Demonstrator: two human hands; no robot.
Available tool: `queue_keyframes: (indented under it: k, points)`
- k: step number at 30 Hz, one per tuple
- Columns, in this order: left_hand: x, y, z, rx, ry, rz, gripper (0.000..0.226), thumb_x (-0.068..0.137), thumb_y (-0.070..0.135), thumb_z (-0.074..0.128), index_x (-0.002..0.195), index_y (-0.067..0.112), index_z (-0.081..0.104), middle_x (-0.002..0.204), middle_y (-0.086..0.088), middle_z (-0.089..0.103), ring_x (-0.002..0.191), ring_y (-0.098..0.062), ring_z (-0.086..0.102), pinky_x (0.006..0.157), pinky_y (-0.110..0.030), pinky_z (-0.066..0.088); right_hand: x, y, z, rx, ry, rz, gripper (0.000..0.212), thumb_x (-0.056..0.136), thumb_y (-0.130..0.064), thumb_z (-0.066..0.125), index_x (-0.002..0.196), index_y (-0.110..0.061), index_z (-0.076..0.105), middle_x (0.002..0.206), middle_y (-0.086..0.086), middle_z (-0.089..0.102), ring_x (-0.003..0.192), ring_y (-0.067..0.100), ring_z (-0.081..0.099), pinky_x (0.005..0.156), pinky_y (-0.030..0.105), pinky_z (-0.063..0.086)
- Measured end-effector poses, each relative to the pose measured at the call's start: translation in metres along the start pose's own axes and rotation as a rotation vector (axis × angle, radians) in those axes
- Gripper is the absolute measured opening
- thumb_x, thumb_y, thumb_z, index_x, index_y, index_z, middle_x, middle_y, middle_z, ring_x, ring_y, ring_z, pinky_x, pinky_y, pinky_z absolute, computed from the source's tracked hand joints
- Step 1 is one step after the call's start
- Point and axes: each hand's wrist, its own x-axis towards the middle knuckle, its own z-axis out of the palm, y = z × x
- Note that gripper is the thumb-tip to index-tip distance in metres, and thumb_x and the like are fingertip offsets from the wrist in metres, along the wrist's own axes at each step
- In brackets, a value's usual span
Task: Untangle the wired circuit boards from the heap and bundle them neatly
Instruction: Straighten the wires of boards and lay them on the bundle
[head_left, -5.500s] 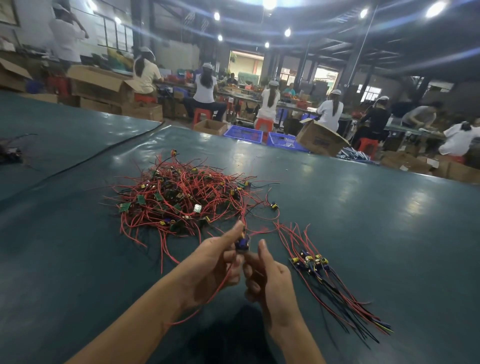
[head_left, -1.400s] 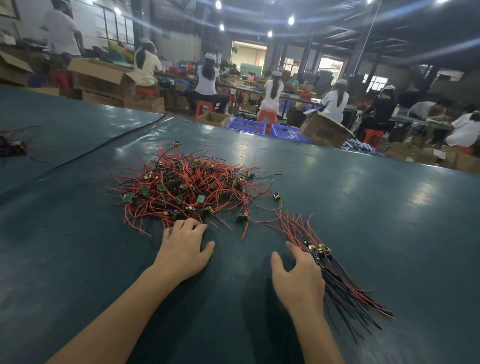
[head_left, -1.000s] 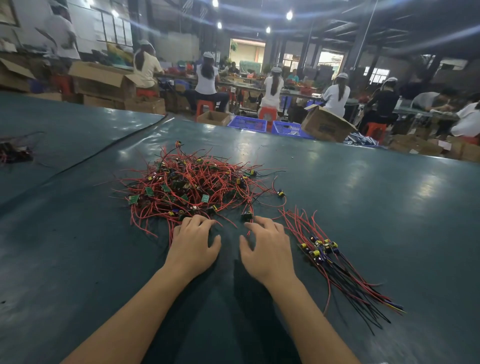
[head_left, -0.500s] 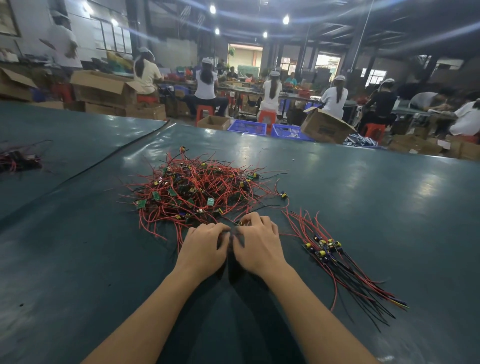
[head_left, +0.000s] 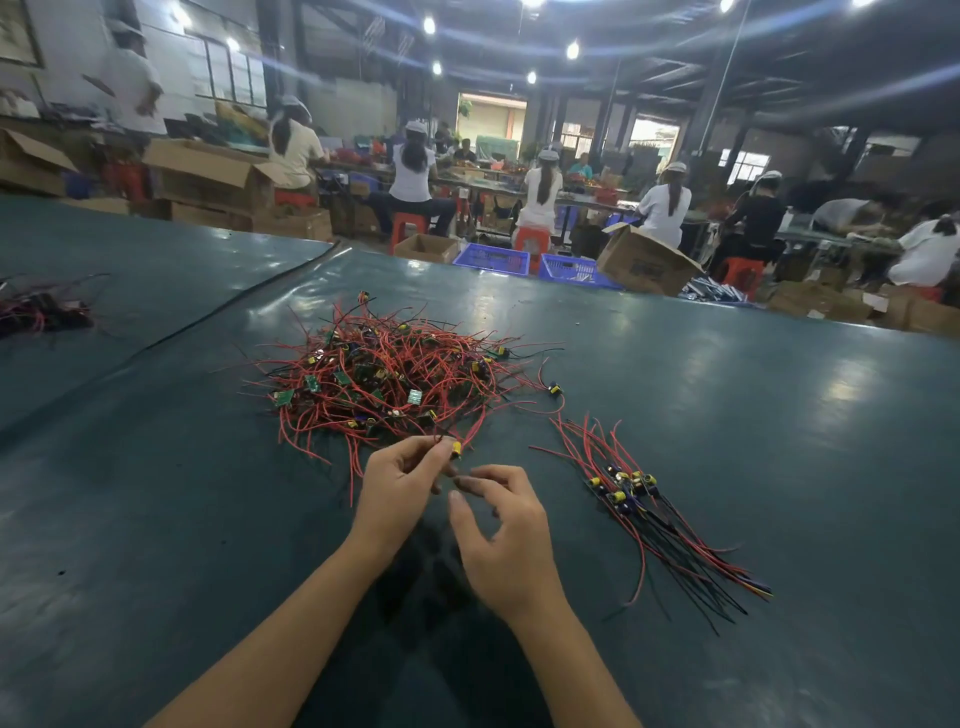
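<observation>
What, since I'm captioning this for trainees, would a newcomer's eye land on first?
A tangled red heap sits in the middle of the green table. The left hand pinches a yellow-capped board at its near edge, the right hand close beside; a straightened bundle lies to the right.

Dim hall lit from above by ceiling lamps (head_left: 572, 50), each throwing pale blue flare streaks across the upper frame; a bright doorway (head_left: 491, 117) and windows (head_left: 228, 73) are overexposed. Lamp glare forms pale patches on the glossy tabletop (head_left: 844, 384). A soft dark shadow lies beneath the left hand (head_left: 400, 483) and right hand (head_left: 504, 535). The wired circuit board (head_left: 455, 448) pinched by the left hand is sharp; right fingertips (head_left: 460, 480) are motion-smeared. Wide-angle distortion bends the tabletop edge and tilts pillars (head_left: 698, 119); a standing person (head_left: 132, 78) at upper left is blurred
</observation>
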Motion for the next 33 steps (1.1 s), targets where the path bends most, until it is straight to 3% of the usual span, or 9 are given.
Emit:
queue_keyframes:
  k: [5, 8, 11, 13, 16, 20, 24, 27, 33]
  points:
    - [-0.009, 0.003, 0.011, -0.129, 0.035, -0.168, 0.023, 0.092, 0.015, 0.062, 0.074, 0.017, 0.076, 0.069, -0.007, 0.072, 0.061, -0.01, 0.064, 0.057, -0.017, 0.05, 0.0, 0.003, 0.001, 0.116, 0.023, 0.126, 0.015, 0.094, -0.033, 0.061, 0.097, -0.026, 0.074, 0.101, -0.015, 0.06, 0.099, 0.002, 0.058, 0.082, 0.02, 0.047]
    - [-0.005, 0.003, 0.004, -0.097, 0.045, -0.176, 0.028, 0.095, 0.017, 0.057, 0.073, 0.015, 0.075, 0.064, -0.005, 0.069, 0.056, -0.011, 0.061, 0.057, -0.023, 0.048, 0.002, 0.001, 0.0, 0.167, 0.04, 0.156, 0.012, 0.095, -0.032, 0.061, 0.086, -0.038, 0.067, 0.096, -0.013, 0.063, 0.091, 0.0, 0.06, 0.076, 0.013, 0.046]
    - [-0.005, 0.005, 0.003, -0.078, 0.014, -0.162, 0.036, 0.096, 0.02, 0.056, 0.065, 0.009, 0.071, 0.056, -0.005, 0.064, 0.051, -0.011, 0.056, 0.05, -0.02, 0.047, 0.005, 0.0, 0.0, 0.349, 0.08, 0.275, 0.014, 0.094, -0.036, 0.061, 0.085, -0.031, 0.071, 0.089, -0.008, 0.067, 0.083, 0.0, 0.064, 0.071, 0.013, 0.047]
    - [-0.007, 0.006, 0.005, -0.045, -0.051, -0.141, 0.036, 0.097, 0.018, 0.055, 0.067, 0.008, 0.072, 0.053, -0.002, 0.061, 0.049, -0.01, 0.054, 0.048, -0.018, 0.044, 0.008, -0.001, 0.0, 0.492, 0.083, 0.359, 0.023, 0.094, -0.037, 0.061, 0.083, -0.022, 0.076, 0.082, -0.005, 0.071, 0.077, 0.006, 0.065, 0.072, 0.024, 0.051]
    - [-0.007, 0.01, 0.004, -0.012, -0.13, -0.106, 0.035, 0.097, 0.01, 0.053, 0.07, 0.015, 0.076, 0.052, -0.001, 0.06, 0.048, -0.009, 0.053, 0.048, -0.018, 0.044, 0.011, -0.002, -0.003, 0.571, 0.105, 0.383, 0.022, 0.093, -0.031, 0.063, 0.077, -0.026, 0.078, 0.068, -0.006, 0.07, 0.065, 0.009, 0.059, 0.064, 0.026, 0.049]
    - [-0.009, 0.019, 0.003, 0.019, -0.212, -0.074, 0.029, 0.094, 0.006, 0.057, 0.076, 0.019, 0.077, 0.057, -0.002, 0.066, 0.051, -0.009, 0.06, 0.05, -0.018, 0.046, 0.011, -0.001, -0.004, 0.735, 0.122, 0.497, 0.012, 0.089, -0.024, 0.069, 0.084, -0.03, 0.079, 0.086, 0.001, 0.077, 0.085, 0.017, 0.072, 0.081, 0.034, 0.057]
    - [-0.013, 0.019, 0.005, 0.047, -0.276, -0.079, 0.02, 0.091, 0.005, 0.061, 0.087, 0.018, 0.075, 0.067, -0.007, 0.072, 0.06, -0.015, 0.068, 0.054, -0.025, 0.054, 0.011, -0.001, -0.006, 0.759, 0.139, 0.547, 0.013, 0.087, -0.022, 0.071, 0.081, -0.031, 0.079, 0.077, 0.002, 0.076, 0.07, 0.013, 0.071, 0.059, 0.024, 0.056]
    - [-0.013, 0.017, 0.005, 0.11, -0.227, -0.078, 0.015, 0.091, 0.009, 0.062, 0.087, 0.016, 0.074, 0.067, -0.004, 0.073, 0.063, -0.014, 0.07, 0.055, -0.022, 0.053, 0.011, 0.002, -0.009, 0.741, 0.139, 0.579, 0.013, 0.088, -0.024, 0.07, 0.079, -0.022, 0.079, 0.068, 0.004, 0.072, 0.064, 0.019, 0.068, 0.062, 0.032, 0.058]
    - [-0.01, 0.017, 0.006, 0.058, -0.178, -0.193, 0.017, 0.097, 0.012, 0.051, 0.088, 0.009, 0.065, 0.067, -0.007, 0.073, 0.051, -0.017, 0.065, 0.049, -0.023, 0.048, 0.017, 0.004, -0.015, 0.879, 0.249, 0.698, 0.019, 0.093, -0.024, 0.063, 0.082, -0.009, 0.065, 0.055, -0.002, 0.061, 0.039, 0.007, 0.044, 0.034, 0.019, 0.031]
